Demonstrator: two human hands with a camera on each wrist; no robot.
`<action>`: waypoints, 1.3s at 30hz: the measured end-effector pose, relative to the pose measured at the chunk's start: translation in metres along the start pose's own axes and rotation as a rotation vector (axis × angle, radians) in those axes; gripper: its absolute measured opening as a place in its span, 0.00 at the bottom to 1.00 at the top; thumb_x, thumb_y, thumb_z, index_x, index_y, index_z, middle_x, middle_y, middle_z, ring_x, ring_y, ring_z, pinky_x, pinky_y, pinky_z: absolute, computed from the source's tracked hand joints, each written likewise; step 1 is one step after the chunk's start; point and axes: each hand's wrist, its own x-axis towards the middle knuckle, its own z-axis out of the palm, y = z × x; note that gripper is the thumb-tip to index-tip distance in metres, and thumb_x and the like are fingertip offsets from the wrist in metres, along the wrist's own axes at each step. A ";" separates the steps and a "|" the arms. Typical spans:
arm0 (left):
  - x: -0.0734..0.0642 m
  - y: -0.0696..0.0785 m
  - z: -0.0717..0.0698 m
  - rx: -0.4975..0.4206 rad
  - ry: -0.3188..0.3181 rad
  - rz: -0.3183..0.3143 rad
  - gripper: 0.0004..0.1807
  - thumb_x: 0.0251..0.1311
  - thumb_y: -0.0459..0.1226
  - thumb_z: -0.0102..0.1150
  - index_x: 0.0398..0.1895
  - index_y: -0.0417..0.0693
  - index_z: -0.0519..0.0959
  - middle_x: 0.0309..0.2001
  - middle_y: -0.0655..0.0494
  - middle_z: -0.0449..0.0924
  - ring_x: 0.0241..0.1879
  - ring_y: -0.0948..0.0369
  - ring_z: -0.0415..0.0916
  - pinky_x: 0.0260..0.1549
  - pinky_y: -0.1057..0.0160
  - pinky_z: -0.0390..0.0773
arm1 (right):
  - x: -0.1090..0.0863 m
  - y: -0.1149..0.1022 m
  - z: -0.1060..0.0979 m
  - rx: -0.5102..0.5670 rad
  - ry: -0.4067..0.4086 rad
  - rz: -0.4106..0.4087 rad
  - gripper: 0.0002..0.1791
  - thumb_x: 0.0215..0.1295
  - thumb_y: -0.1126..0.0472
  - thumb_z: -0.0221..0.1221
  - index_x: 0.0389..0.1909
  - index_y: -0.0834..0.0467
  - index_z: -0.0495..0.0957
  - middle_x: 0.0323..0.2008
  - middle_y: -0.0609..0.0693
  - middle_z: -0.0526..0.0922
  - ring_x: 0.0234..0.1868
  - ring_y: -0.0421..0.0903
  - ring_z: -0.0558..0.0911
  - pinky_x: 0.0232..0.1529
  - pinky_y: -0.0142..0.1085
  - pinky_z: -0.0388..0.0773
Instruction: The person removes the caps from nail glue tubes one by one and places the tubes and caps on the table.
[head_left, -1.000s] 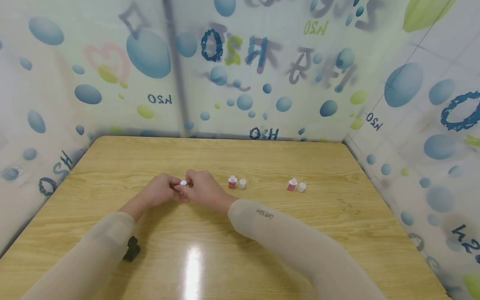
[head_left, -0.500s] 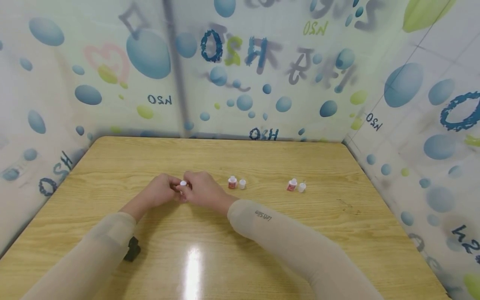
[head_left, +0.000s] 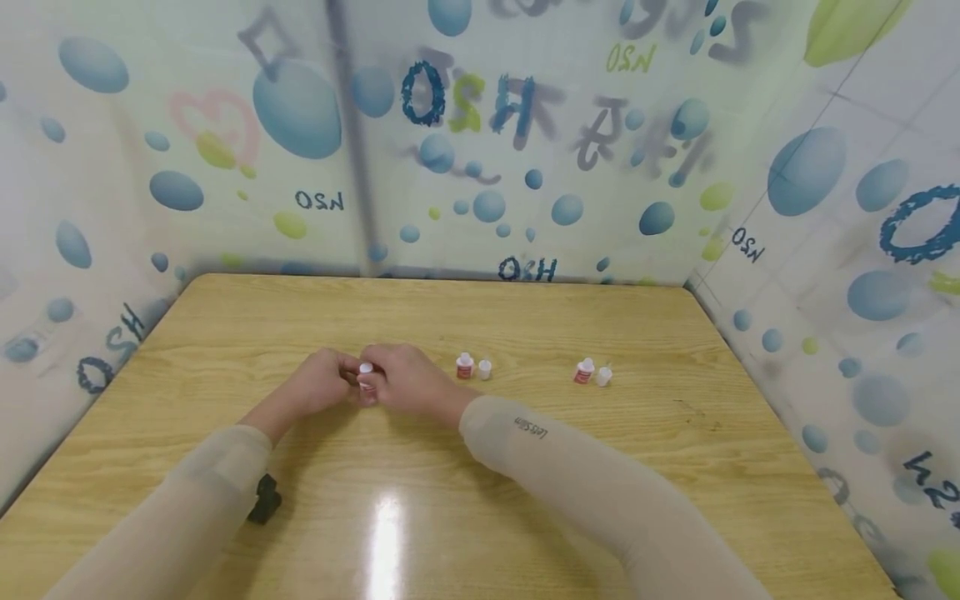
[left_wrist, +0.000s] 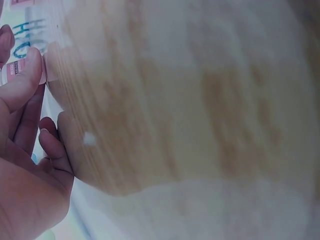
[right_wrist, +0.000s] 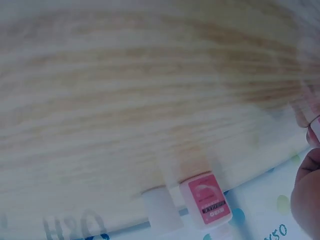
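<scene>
A small white bottle [head_left: 367, 388] with a pink-red label stands at the left of the table between both hands, its white top pointing up. My left hand [head_left: 321, 382] holds it from the left, thumb and fingertips at its lower part; in the left wrist view the thumb lies across the label of the bottle [left_wrist: 16, 70]. From the right, my right hand [head_left: 408, 379] pinches near the top with curled fingers, partly covering the bottle. Only the edge of the right hand [right_wrist: 307, 192] shows in the right wrist view.
To the right stands a similar bottle [head_left: 464, 367] beside a white cap [head_left: 485, 369]. Farther right is another such bottle [head_left: 584, 372] with its white cap [head_left: 604, 377]. A dark object [head_left: 265, 500] lies by the left sleeve. Patterned walls border the wooden table [head_left: 480, 500].
My right fingers have shifted slightly around the bottle's top, so more of the bottle's front shows. The left hand and the other bottles have stayed put.
</scene>
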 end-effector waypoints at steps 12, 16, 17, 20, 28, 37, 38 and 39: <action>0.000 -0.002 0.000 -0.003 0.013 0.028 0.06 0.60 0.39 0.77 0.33 0.46 0.90 0.31 0.58 0.88 0.33 0.60 0.70 0.38 0.61 0.72 | -0.006 -0.026 0.007 0.341 0.130 0.401 0.17 0.73 0.46 0.67 0.33 0.54 0.75 0.19 0.45 0.79 0.19 0.35 0.71 0.23 0.26 0.69; -0.001 -0.001 0.001 -0.001 0.011 0.025 0.05 0.60 0.38 0.77 0.36 0.46 0.91 0.34 0.58 0.90 0.35 0.60 0.73 0.42 0.61 0.74 | -0.007 -0.024 0.009 0.348 0.143 0.366 0.15 0.76 0.50 0.66 0.33 0.55 0.75 0.24 0.45 0.84 0.21 0.33 0.75 0.24 0.25 0.73; -0.001 -0.001 0.000 0.000 0.009 0.022 0.05 0.60 0.38 0.76 0.36 0.46 0.91 0.34 0.58 0.90 0.35 0.60 0.73 0.43 0.61 0.74 | -0.007 -0.023 0.008 0.342 0.141 0.345 0.15 0.76 0.51 0.65 0.33 0.55 0.75 0.25 0.45 0.84 0.21 0.33 0.76 0.24 0.25 0.73; -0.001 0.000 0.000 -0.007 0.001 0.013 0.05 0.61 0.37 0.76 0.36 0.46 0.91 0.31 0.58 0.89 0.35 0.60 0.72 0.42 0.60 0.72 | -0.007 -0.020 0.007 0.312 0.131 0.291 0.15 0.78 0.52 0.63 0.33 0.56 0.75 0.24 0.45 0.83 0.20 0.33 0.74 0.24 0.24 0.72; -0.001 0.000 -0.001 -0.015 -0.001 0.022 0.04 0.62 0.36 0.74 0.34 0.45 0.89 0.28 0.60 0.85 0.33 0.59 0.70 0.41 0.59 0.70 | -0.006 -0.019 0.006 0.278 0.120 0.234 0.13 0.78 0.53 0.63 0.35 0.56 0.75 0.22 0.44 0.80 0.19 0.33 0.70 0.23 0.24 0.69; 0.001 0.000 0.000 0.004 0.009 0.016 0.05 0.60 0.37 0.76 0.37 0.47 0.91 0.38 0.56 0.91 0.36 0.60 0.73 0.45 0.61 0.74 | -0.007 -0.018 0.003 0.282 0.111 0.215 0.11 0.78 0.56 0.63 0.35 0.56 0.77 0.23 0.45 0.76 0.20 0.34 0.68 0.24 0.24 0.66; 0.000 0.000 0.000 0.002 0.006 0.013 0.05 0.60 0.36 0.75 0.38 0.47 0.91 0.38 0.55 0.92 0.37 0.60 0.74 0.45 0.61 0.75 | -0.007 -0.018 0.003 0.288 0.109 0.214 0.10 0.78 0.56 0.63 0.35 0.56 0.77 0.23 0.45 0.76 0.20 0.34 0.68 0.24 0.24 0.66; 0.000 0.000 0.000 0.000 0.004 0.010 0.05 0.61 0.36 0.75 0.38 0.47 0.91 0.39 0.55 0.92 0.37 0.60 0.74 0.45 0.61 0.75 | -0.007 -0.018 0.003 0.289 0.107 0.211 0.10 0.78 0.56 0.63 0.36 0.56 0.77 0.24 0.45 0.76 0.20 0.34 0.67 0.24 0.25 0.66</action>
